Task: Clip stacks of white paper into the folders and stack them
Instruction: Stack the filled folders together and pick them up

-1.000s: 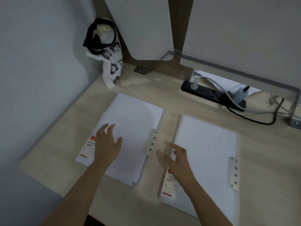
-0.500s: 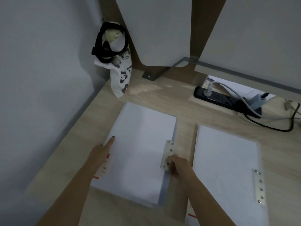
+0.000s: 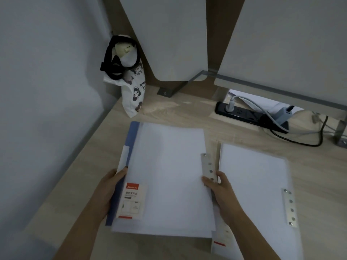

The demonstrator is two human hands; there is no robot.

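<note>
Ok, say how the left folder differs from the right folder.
The left hand and right hand grip the left folder; the right folder lies untouched on the desk. The left folder shows a blue strip along its left side; the right folder shows none. The left folder's label shows whole; the right folder's is partly covered. Both hold white paper and a metal clip at the right edge.
</note>
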